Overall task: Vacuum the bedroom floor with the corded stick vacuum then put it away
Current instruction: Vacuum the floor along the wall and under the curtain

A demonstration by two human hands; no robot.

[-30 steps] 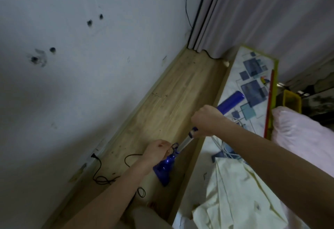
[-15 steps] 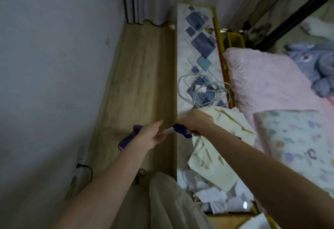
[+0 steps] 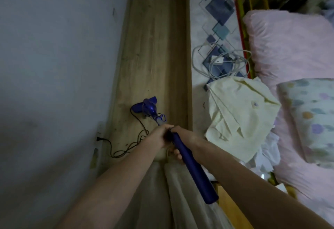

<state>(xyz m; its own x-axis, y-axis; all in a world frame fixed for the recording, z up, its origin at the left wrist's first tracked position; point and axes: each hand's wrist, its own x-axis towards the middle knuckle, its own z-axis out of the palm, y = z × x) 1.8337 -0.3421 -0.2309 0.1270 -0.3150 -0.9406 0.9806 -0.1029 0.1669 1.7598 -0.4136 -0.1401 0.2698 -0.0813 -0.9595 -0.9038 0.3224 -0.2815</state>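
1. both hands grip the blue stick vacuum; the right hand wraps round its handle and the left hand clasps the shaft just ahead.
2. its long axis runs from lower right up and left, the motor body on the wooden floor.
3. a black cord trails to the wall.
4. no writing is readable.
5. farther right, white cables lie on a patterned mat.

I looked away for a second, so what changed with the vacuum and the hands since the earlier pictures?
The left hand slid up beside the right hand on the blue handle. The vacuum body now lies further out along the wooden floor. Both hands still grip the vacuum; the black cord stays plugged in.
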